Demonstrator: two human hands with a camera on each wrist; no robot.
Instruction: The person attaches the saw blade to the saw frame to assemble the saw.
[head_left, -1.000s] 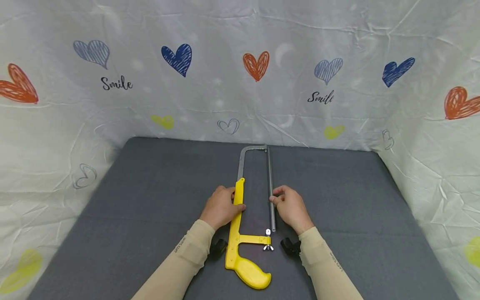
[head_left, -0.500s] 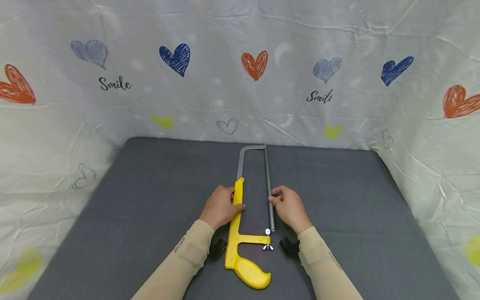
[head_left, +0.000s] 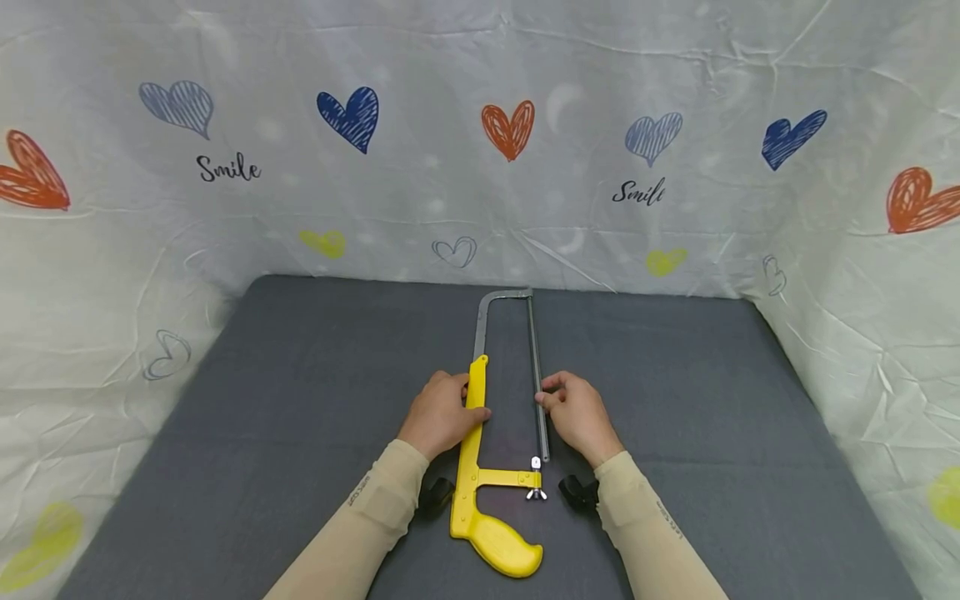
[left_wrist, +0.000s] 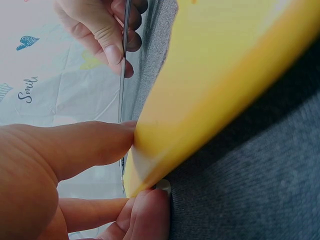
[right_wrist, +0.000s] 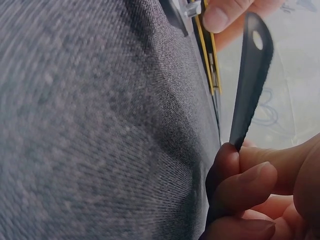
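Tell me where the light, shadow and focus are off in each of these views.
Head view: fairly even light, the hacksaw readable; left wrist view: backdrop washed out, yellow frame soft with pale glare, dark shadow beneath it; right wrist view: nearest gray cloth blurred, blade dark against a bright background.

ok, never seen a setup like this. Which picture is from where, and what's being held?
There's no machine here: it's a person working with bare hands. The wide picture is taken from the head, looking forward and down; the two close-ups are taken from the left and right wrists. On or just above the grey cloth is a hacksaw frame, yellow at the handle end. The left hand grips its yellow bar, while the right hand pinches the thin blade. The blade's near end, with a hole, is free; whether its far end is hooked on, I can't tell.
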